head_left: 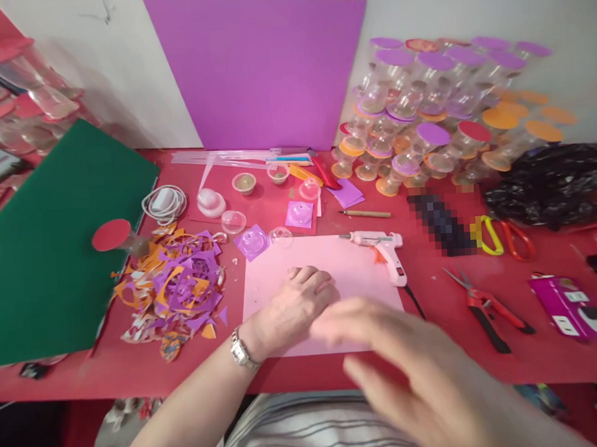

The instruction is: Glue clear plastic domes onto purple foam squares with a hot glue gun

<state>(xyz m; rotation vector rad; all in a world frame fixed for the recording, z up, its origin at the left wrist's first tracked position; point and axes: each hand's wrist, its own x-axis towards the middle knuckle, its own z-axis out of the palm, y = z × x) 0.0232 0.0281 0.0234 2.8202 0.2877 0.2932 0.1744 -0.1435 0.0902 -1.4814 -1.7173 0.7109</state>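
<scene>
My left hand (305, 302), with a silver watch (240, 350) on its wrist, rests palm down on a pink sheet (268, 272). Its fingers lie loosely bent on the sheet, and nothing shows in them. My right hand (395, 358) is raised close to the camera, smeared by motion. Its thumb stands apart from the fingers, and it holds nothing that I can see. A pink glue gun (379, 242) lies across the sheet's far right corner. Clear plastic domes on purple squares (252, 242) sit just beyond the sheet.
Orange and purple scraps (186, 283) heap up at left beside a green board (64, 249). Clear hourglass shapes (424, 130) stand stacked at back right. Red-handled pruning shears (488, 307) and a craft knife (365, 214) lie rightward. A purple board (270, 65) leans on the wall.
</scene>
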